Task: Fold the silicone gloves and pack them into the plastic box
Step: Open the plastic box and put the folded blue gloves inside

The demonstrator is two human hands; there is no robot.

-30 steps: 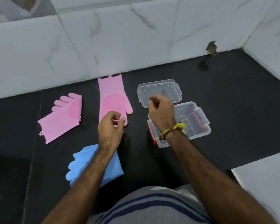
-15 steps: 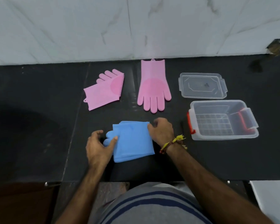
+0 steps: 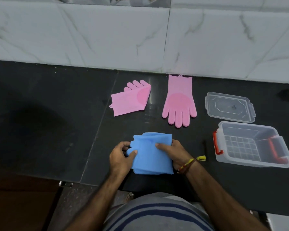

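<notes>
Blue silicone gloves (image 3: pixel 151 154) lie stacked on the black counter near its front edge. My left hand (image 3: pixel 121 157) pinches their finger end on the left side. My right hand (image 3: pixel 174 153) presses on and grips their right side. A pink glove (image 3: pixel 179 104) lies flat further back, fingers pointing toward me. A second pink glove (image 3: pixel 131 100), folded over, lies to its left. The clear plastic box (image 3: pixel 252 145) with red latches stands open and empty at the right.
The box's clear lid (image 3: pixel 230 106) lies flat behind the box. A white marble-tiled wall (image 3: pixel 140 39) rises behind the black counter (image 3: pixel 57 114). The counter's front edge runs just below my hands, with a brown cabinet front (image 3: pixel 20 205) underneath at the left.
My hands left the pink glove and the box and came down onto the blue gloves. Both hands have closed further onto them, and the view has swung left.
</notes>
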